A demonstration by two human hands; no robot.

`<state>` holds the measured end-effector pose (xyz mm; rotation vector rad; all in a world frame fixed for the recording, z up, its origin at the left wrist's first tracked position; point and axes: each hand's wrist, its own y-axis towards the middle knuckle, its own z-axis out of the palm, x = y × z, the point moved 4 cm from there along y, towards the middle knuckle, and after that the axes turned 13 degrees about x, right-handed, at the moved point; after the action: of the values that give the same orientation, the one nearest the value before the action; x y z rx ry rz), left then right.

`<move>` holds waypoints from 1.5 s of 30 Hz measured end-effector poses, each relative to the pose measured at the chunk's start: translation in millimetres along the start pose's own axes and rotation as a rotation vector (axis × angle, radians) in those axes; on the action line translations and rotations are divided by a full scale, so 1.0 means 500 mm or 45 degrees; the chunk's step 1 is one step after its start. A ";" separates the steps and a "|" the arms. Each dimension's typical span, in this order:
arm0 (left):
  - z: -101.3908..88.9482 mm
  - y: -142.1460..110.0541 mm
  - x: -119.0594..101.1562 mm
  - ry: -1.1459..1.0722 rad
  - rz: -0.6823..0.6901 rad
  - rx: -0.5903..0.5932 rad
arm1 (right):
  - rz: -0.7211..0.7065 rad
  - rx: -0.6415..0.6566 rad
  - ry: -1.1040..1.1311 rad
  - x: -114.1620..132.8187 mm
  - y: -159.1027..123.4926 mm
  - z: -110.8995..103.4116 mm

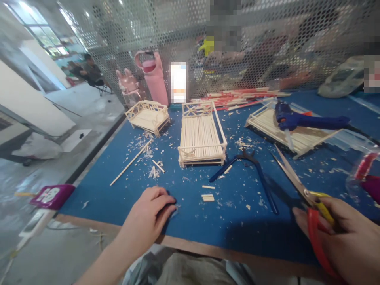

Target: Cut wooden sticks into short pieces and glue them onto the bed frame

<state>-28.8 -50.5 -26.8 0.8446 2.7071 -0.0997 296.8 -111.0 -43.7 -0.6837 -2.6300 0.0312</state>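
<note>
My right hand (341,229) grips scissors (307,194) with red and yellow handles, their blades slightly apart and pointing away from me. Near the table's front edge, my left hand (152,211) rests with fingers curled and close together; whatever may be between them is hidden. Several short cut sticks (208,197) lie to its right. Blue-handled pliers (249,158) lie spread between the sticks and the scissors. Beyond them stands a small bed-shaped model of sticks (202,134). One long stick (130,162) lies ahead of my left hand.
A smaller stick bench (148,116) stands at the back left. On the right, a blue glue gun (308,120) lies over another stick frame (261,118). Red-tipped sticks (237,97), a lit phone (178,81) and a pink tumbler (154,79) line the mesh partition.
</note>
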 end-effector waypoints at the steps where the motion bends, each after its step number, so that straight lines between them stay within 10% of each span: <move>1: -0.009 -0.017 0.020 0.024 -0.008 -0.015 | 0.000 -0.006 0.011 -0.001 0.000 0.003; 8: -0.092 -0.056 0.073 0.252 -0.408 -0.526 | 0.005 -0.118 0.356 0.002 -0.003 0.017; 13: -0.042 0.062 -0.047 -0.004 0.180 0.046 | 0.009 -0.047 0.300 0.014 -0.003 0.008; 21: 0.016 0.177 -0.094 0.126 0.325 0.400 | -0.071 0.064 0.149 0.021 -0.001 -0.004; 34: 0.011 0.177 -0.092 -0.018 0.074 0.531 | 0.031 -0.157 0.337 0.016 0.006 -0.005; 45: -0.002 0.149 -0.092 0.002 0.293 0.615 | 0.161 -0.092 0.313 0.024 0.005 -0.008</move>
<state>48.9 -13.8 -10.1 1.2778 2.5978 -0.7212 290.1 -103.5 -35.5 -0.8218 -2.3605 -0.1050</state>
